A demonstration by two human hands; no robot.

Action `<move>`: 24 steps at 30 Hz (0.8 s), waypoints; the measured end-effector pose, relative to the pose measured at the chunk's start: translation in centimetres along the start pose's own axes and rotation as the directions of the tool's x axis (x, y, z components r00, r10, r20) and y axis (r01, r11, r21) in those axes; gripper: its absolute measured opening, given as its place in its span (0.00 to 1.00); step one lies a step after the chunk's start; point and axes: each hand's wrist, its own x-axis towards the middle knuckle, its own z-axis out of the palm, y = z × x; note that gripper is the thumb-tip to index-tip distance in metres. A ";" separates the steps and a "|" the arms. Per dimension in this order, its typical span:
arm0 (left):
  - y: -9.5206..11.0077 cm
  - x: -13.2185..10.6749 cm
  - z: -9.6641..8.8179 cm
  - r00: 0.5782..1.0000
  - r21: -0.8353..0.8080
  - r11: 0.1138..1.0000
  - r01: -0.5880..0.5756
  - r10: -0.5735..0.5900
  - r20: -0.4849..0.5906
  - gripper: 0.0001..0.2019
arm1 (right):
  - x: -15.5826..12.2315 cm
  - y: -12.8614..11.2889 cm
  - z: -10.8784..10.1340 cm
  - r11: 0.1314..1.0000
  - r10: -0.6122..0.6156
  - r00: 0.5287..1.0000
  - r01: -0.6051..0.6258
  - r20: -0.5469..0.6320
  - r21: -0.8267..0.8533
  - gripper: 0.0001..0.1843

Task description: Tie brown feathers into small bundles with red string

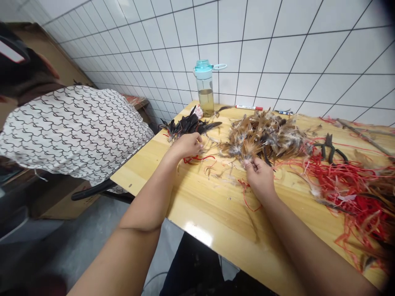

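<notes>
My right hand [261, 174] pinches the base of a brown feather bunch [249, 150] between thumb and fingertips. Just behind it spreads a pile of brown and white feathers [274, 133]. My left hand [187, 144] is over the table beside a bunch of black feathers [189, 122], its fingers curled together. What lies between those fingers, if anything, is too small to make out. Red string [197, 159] lies close by my left hand, and another red strand [246, 195] is below my right hand.
A water bottle [205, 92] stands by the tiled wall, near a red marker [248, 107]. Black-handled pliers [329, 148] lie beside tangled red string [342, 181] at the right, with a stick [364, 137] behind. A person in a patterned shirt [77, 131] sits at left.
</notes>
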 end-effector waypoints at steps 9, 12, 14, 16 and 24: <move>1.3 -0.3 -0.3 0.977 0.164 0.975 -0.151 0.172 -0.123 0.07 | -0.2 -0.3 -0.1 1.000 -0.007 1.000 0.007 0.007 -0.025 0.19; 1.1 -0.5 -0.9 0.988 0.192 0.978 -0.082 0.053 0.147 0.06 | -0.3 -0.3 -0.1 1.000 -0.012 1.000 0.012 0.006 -0.022 0.18; 1.1 -0.6 -1.1 0.976 0.232 0.972 -0.035 -0.017 0.218 0.07 | -0.3 -0.3 -0.1 1.000 -0.013 1.000 0.013 0.003 -0.019 0.18; 1.3 -0.5 -1.1 0.975 0.270 0.962 -0.029 -0.032 0.220 0.07 | -0.4 -0.4 -0.1 1.000 -0.015 1.000 0.015 0.001 -0.023 0.18; 1.3 0.0 -0.3 0.991 0.194 0.975 -0.109 0.093 0.091 0.06 | -0.4 -0.5 -0.1 1.000 -0.008 1.000 0.008 0.008 -0.023 0.17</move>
